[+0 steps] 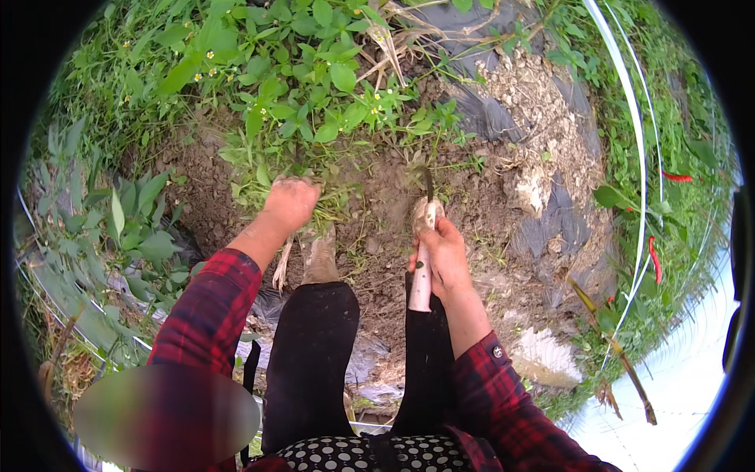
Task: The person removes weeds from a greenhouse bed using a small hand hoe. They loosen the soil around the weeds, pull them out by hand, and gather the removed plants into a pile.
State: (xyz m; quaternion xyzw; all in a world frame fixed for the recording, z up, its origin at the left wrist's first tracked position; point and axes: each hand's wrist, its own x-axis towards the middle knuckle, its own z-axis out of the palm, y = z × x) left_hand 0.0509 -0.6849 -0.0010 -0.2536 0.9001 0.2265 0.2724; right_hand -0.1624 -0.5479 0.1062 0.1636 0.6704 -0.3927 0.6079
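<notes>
So closest to the camera, a polka-dot apron (377, 452) is covering the lap, and black trousers (308, 350) are running down to a mud-caked left shoe (319, 258). Just past the knees, the right hand (442, 252) is wrapping its fingers around the pale pink handle of a small hand tool (420, 283). The tool is sitting over the right shin, its thin dark end pointing away at the soil; I can't tell from here if it's a sickle or a hoe. The left hand (292, 199) is closing in a fist around some uprooted-looking weeds (338, 195), though its fingertips are hiding underneath.

My worry: that dark end is resting fairly near the left fist and the feet. If it's sharp and a stroke skids on a clod or root, it could be nicking knuckles or a shoe. Muddy grip could be causing a slip too, and stems might be snapping with roots staying in.

Farther out, flowering weeds (330, 75) are crowding the bare soil (370, 169), torn black plastic film (491, 118) is poking up and could be snagging the tool, and red chillies (655, 259) are showing at right.
</notes>
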